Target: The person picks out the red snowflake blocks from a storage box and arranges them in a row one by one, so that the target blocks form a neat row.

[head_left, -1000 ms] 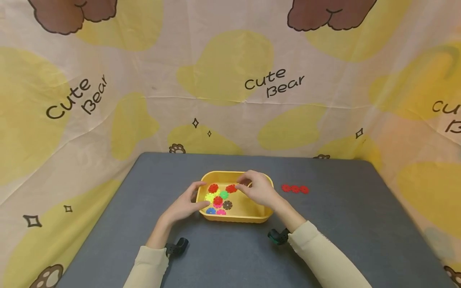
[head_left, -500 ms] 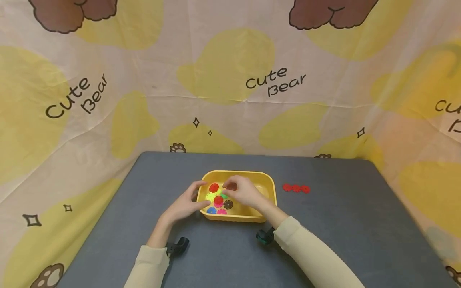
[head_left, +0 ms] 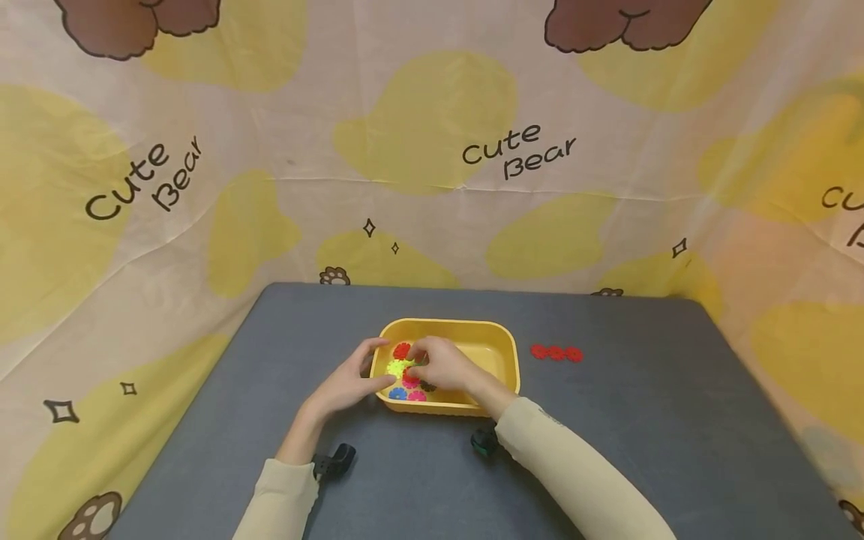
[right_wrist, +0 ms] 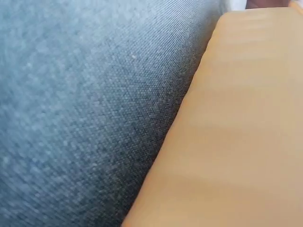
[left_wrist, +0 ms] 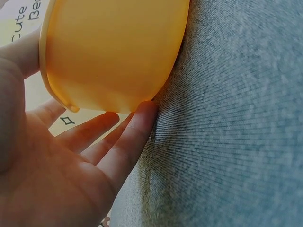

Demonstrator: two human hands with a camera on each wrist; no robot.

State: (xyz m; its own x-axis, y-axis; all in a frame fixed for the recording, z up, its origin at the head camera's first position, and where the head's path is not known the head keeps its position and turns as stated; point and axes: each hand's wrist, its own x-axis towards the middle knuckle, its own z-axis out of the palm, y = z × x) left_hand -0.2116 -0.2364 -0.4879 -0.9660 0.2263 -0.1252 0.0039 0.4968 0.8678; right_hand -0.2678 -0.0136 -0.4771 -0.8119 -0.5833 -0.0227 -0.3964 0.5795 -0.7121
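Observation:
A yellow plastic tray point(head_left: 493, 349) sits on the table, with small notched flower-shaped discs at its left end. Among them are a red disc point(head_left: 402, 351), yellow-green discs point(head_left: 394, 367), a blue disc point(head_left: 397, 393) and a pink disc point(head_left: 417, 396). My left hand point(head_left: 349, 379) grips the tray's left end, its thumb at the rim and fingers against the outer wall point(left_wrist: 113, 61). My right hand point(head_left: 442, 365) reaches into the tray, thumb and fingertips bent down over the discs. I cannot tell whether it pinches one.
To the tray's right, three red discs point(head_left: 556, 352) lie in a joined row on the grey table point(head_left: 641, 420). A printed cloth backdrop point(head_left: 418, 150) rises behind the table and at both sides. The right wrist view shows mainly the tray's ribbed outer wall point(right_wrist: 236, 118).
My right hand has moved left and slightly nearer inside the tray, now covering the green and dark discs more. A red disc seen beside its fingertips earlier is hidden. My left hand stays put.

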